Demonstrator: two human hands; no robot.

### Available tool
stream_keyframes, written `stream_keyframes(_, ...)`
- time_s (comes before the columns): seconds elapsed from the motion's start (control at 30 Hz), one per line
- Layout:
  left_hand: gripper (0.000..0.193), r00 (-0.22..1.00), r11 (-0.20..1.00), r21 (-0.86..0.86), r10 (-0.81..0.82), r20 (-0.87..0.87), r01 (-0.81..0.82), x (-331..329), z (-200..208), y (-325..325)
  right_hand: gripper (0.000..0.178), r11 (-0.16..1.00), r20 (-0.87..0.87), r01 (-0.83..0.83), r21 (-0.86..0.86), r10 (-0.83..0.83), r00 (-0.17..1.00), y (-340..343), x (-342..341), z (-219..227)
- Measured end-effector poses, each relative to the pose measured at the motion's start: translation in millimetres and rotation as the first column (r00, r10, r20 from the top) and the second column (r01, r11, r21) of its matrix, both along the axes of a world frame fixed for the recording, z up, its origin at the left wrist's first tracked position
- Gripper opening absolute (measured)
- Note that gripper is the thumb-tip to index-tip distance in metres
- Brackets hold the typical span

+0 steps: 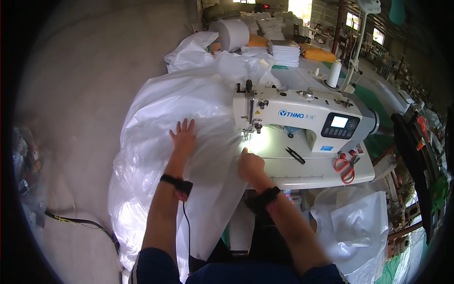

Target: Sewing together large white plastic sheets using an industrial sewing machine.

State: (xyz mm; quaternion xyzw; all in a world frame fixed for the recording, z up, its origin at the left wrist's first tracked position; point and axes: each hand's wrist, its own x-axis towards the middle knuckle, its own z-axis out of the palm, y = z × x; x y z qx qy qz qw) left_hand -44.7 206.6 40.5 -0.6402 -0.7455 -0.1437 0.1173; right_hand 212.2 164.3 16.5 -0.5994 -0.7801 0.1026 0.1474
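A large heap of white plastic sheeting (161,102) spreads to the left of a white sewing machine (302,111), its edge running in under the lit needle area. My left hand (183,137) lies open on the sheeting, fingers spread. Close in front of the presser foot (247,134), my right hand (251,164) is closed at the sheeting's edge, thumb side toward the needle. Its curled fingers hide part of the grip. To the right on the machine bed rest small black thread snips (295,155) and red-handled scissors (347,168).
A white thread cone (334,73) stands behind the machine. Farther back are a big white roll (230,34), a stack of folded white sheets (285,53) and orange bundles (318,53). More white sheeting (352,220) hangs below the table at right. A black cable (82,222) crosses the floor.
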Motion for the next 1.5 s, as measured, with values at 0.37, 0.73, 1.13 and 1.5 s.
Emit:
stream_keyframes(0.37, 0.043, 0.744, 0.481, -0.587, -0.255, 0.617, 0.652, 141.6, -93.7, -334.4, 0.042, 0.877, -0.431, -0.155, -0.455, -0.065, 0.900, -172.9, 43.1, -131.3)
stream_keyframes(0.73, 0.013, 0.941, 0.892, 0.399, -0.296, 0.162, 0.212, 85.0, -59.3, -258.9, 0.039, 0.584, -0.744, -0.493, -0.645, -0.335, 0.578, -231.1, 97.8, -78.6)
stream_keyframes(1.13, 0.017, 0.857, 0.955, 0.124, -0.297, 0.421, 0.270, 53.2, -18.6, -200.6, 0.030, 0.830, -0.877, -0.316, -0.459, -0.368, 0.309, -136.6, 39.4, -13.5)
stream_keyframes(1.5, 0.042, 0.925, 0.954, 0.122, -0.295, 0.241, 0.273, -1.3, -34.4, -191.2, 0.020, 0.559, -0.909, -0.760, -0.332, -0.404, 0.099, -146.1, 59.9, -52.0)
